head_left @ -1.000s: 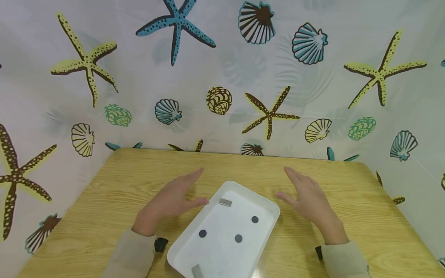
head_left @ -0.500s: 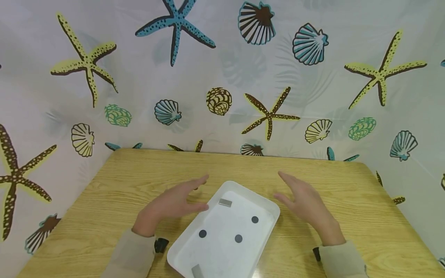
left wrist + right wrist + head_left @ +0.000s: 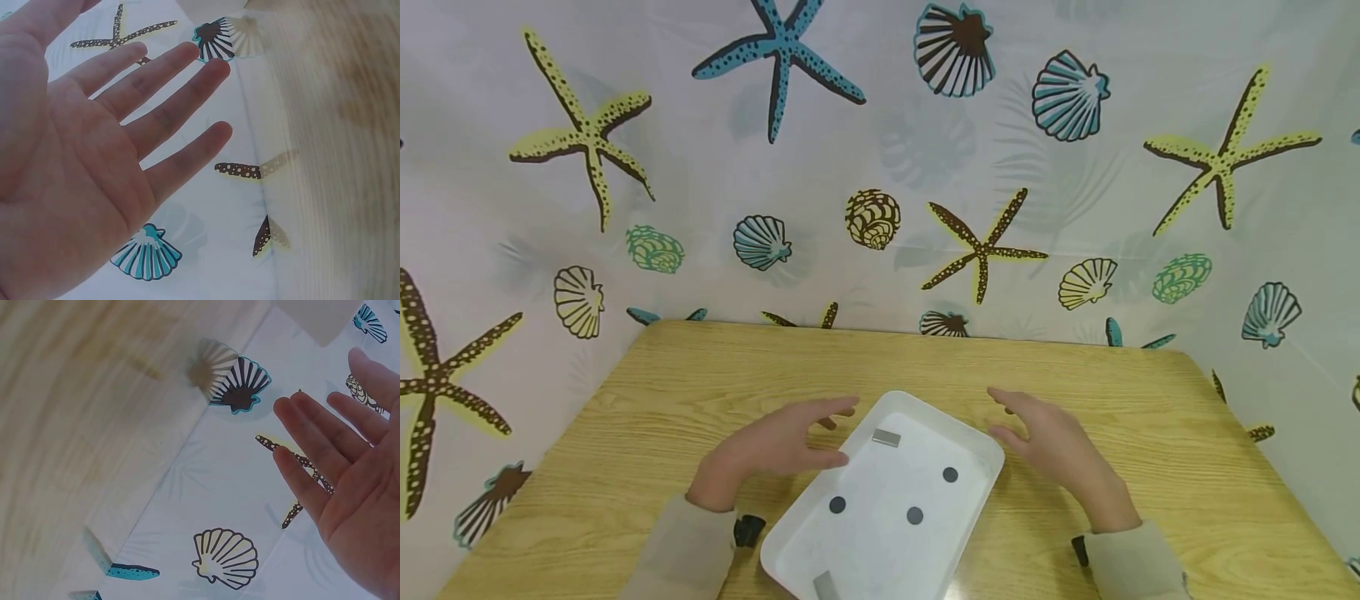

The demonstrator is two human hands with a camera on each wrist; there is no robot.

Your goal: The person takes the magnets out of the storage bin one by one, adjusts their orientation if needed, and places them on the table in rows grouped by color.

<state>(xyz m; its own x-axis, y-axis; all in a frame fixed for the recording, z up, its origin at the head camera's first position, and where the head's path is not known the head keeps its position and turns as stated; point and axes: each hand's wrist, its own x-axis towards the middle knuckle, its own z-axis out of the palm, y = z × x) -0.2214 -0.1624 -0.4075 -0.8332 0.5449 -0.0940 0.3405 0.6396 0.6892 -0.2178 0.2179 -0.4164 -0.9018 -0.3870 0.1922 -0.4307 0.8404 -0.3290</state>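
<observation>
A white rectangular tray lies at an angle on the table in the head view. Inside it are several dark round discs, a small grey metal bar near the far corner and another grey bar near the bottom edge. Just left of the tray hovers my left hand, its thumb tip over the rim; whether it touches cannot be told. My right hand is held to the right of the tray, apart from it. Both wrist views show fingers spread, with nothing held in the left palm or the right palm.
The tray stands on a light wood-grain table. A white cloth printed with starfish and shells rises behind the table and along both sides. Beige sleeves and dark wrist straps are on both arms.
Both hands have come lower and nearer to the tray, with the right hand moving leftward. Their fingers bend a little more. The tray and the things in it have stayed put.
</observation>
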